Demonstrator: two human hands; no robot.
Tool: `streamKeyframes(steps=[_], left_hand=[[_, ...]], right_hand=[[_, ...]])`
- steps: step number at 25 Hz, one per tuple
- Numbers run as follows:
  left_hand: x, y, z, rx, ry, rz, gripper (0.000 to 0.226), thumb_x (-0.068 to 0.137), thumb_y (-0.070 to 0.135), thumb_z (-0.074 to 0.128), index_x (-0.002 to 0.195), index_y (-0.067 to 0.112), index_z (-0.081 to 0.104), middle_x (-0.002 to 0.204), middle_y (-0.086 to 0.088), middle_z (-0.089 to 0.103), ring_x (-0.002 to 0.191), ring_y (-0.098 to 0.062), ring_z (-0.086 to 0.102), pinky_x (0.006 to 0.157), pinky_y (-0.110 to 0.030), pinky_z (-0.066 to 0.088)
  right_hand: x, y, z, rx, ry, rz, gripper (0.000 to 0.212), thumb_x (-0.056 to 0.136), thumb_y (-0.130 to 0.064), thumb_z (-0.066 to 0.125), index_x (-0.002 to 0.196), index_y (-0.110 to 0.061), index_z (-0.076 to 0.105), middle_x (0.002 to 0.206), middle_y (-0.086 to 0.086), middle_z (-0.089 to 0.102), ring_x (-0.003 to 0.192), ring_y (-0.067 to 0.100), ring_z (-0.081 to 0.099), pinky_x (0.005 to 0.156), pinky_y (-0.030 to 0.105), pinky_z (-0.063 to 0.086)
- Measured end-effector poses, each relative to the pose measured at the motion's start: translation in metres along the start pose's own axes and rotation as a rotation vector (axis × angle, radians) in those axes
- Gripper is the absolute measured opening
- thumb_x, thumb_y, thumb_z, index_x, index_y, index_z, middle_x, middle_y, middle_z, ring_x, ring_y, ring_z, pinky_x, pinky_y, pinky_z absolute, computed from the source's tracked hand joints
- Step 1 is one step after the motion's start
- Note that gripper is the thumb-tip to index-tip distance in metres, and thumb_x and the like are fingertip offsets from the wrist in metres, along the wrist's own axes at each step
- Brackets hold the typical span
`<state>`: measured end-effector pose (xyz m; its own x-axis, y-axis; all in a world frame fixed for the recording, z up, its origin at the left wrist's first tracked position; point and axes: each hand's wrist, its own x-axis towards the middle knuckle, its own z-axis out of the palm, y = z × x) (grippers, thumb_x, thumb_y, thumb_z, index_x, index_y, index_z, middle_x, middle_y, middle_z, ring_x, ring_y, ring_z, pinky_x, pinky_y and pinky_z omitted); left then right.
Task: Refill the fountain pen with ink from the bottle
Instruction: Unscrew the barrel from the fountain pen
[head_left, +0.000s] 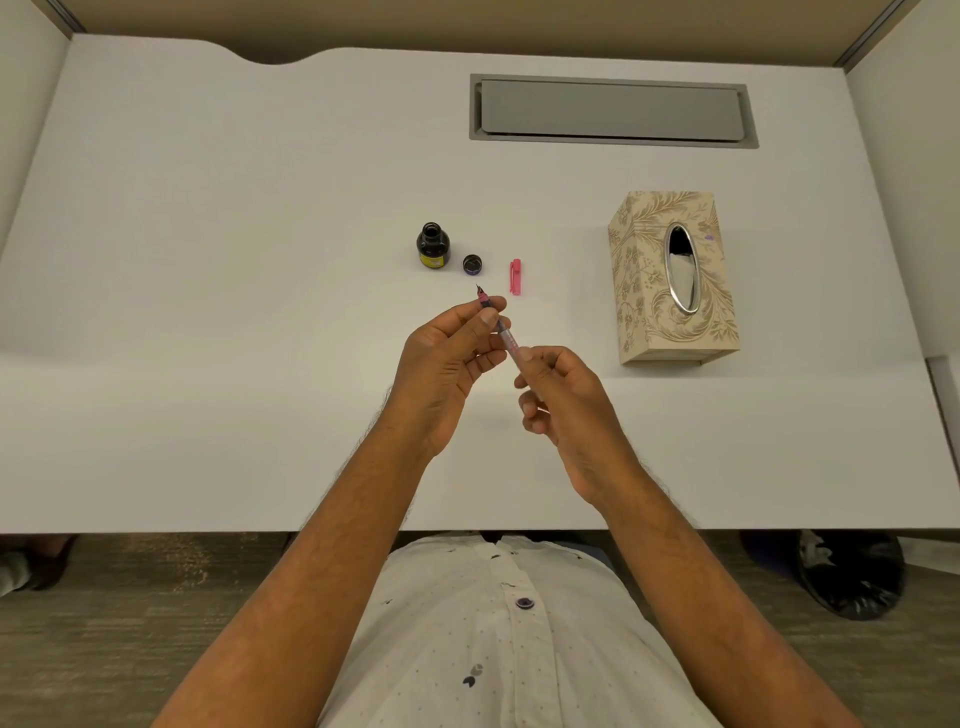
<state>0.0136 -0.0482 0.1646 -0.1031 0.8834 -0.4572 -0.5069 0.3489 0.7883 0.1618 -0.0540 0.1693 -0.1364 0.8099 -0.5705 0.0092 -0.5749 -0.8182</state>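
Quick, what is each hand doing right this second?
Left hand: closed on the nib end of the fountain pen.
Right hand: closed on the pen's barrel end.

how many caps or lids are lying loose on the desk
2. The bottle lid lies just right of the open ink bottle; the pink pen cap lies further right, toward the tissue box. None seems hidden.
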Motion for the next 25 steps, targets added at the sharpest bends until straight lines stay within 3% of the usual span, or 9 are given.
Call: streamKeyframes(steps=[2,4,11,14,16,19,22,25], left_hand=[[0.0015,0.0002,-0.0006,-0.008,0.008,0.001,0.019,0.098,0.014,0.061,0.114,0.01,0.072,0.098,-0.004,0.073,0.093,-0.017,0.067,0.087,-0.031,0.055],[0.0025,0.0,-0.0009,-0.008,0.015,0.001,0.019,0.098,0.014,0.062,0.114,0.01,0.072,0.098,-0.003,0.073,0.093,-0.016,0.067,0.087,-0.031,0.055],[0.0035,-0.0013,-0.003,-0.002,0.027,-0.003,0.021,0.098,0.014,0.062,0.116,0.01,0.072,0.1,-0.004,0.074,0.097,-0.018,0.069,0.087,-0.031,0.056],[0.0017,-0.0026,-0.0026,0.007,0.026,-0.006,0.019,0.098,0.014,0.062,0.113,0.011,0.073,0.1,-0.003,0.075,0.097,-0.017,0.069,0.087,-0.031,0.056],[0.0005,-0.0033,-0.0024,0.006,0.016,-0.006,0.018,0.098,0.014,0.062,0.112,0.012,0.073,0.1,-0.004,0.075,0.096,-0.017,0.069,0.087,-0.031,0.056],[-0.0007,-0.0023,-0.004,-0.009,0.004,0.001,0.019,0.098,0.013,0.062,0.114,0.009,0.072,0.1,-0.006,0.073,0.095,-0.018,0.068,0.09,-0.033,0.056],[-0.0004,-0.0015,-0.0072,-0.028,0.013,0.0,0.019,0.098,0.013,0.062,0.114,0.009,0.072,0.101,-0.006,0.073,0.098,-0.019,0.067,0.095,-0.035,0.056],[-0.0015,-0.0025,-0.0096,-0.035,0.009,-0.001,0.021,0.098,0.013,0.062,0.116,0.008,0.071,0.1,-0.006,0.072,0.098,-0.022,0.066,0.094,-0.036,0.056]], right_hand=[[-0.0005,-0.0003,-0.0018,0.01,-0.051,0.058,0.042,0.104,-0.047,0.048,0.109,-0.011,0.07,0.081,0.002,0.062,0.059,0.009,0.05,0.053,0.021,0.042],[-0.0009,0.0012,-0.0033,-0.005,-0.079,0.056,0.045,0.106,-0.046,0.044,0.104,-0.012,0.073,0.079,0.003,0.061,0.057,0.008,0.048,0.053,0.021,0.041],[0.0,0.0013,-0.0002,-0.001,-0.045,-0.011,0.016,0.098,-0.024,0.068,0.104,-0.01,0.064,0.082,0.005,0.066,0.065,0.013,0.055,0.056,0.025,0.047],[0.0015,0.0038,0.0026,-0.037,0.006,-0.034,0.022,0.091,-0.016,0.076,0.101,-0.013,0.057,0.085,0.004,0.058,0.064,0.013,0.051,0.058,0.025,0.047],[0.0021,0.0038,0.0051,-0.057,0.027,-0.024,0.028,0.09,-0.021,0.078,0.105,-0.013,0.056,0.09,0.004,0.055,0.065,0.013,0.049,0.059,0.025,0.048],[-0.0006,0.0004,0.0061,-0.014,-0.045,0.07,0.037,0.099,-0.046,0.06,0.112,-0.012,0.062,0.086,0.003,0.063,0.062,0.012,0.052,0.055,0.025,0.045],[-0.004,0.0011,0.0031,-0.019,-0.118,0.126,0.06,0.106,-0.057,0.033,0.1,-0.011,0.071,0.073,0.004,0.066,0.054,0.012,0.052,0.054,0.026,0.042],[-0.0064,0.0061,0.0044,-0.043,-0.098,0.081,0.049,0.106,-0.049,0.041,0.097,-0.011,0.071,0.073,0.002,0.066,0.055,0.011,0.052,0.055,0.026,0.041]])
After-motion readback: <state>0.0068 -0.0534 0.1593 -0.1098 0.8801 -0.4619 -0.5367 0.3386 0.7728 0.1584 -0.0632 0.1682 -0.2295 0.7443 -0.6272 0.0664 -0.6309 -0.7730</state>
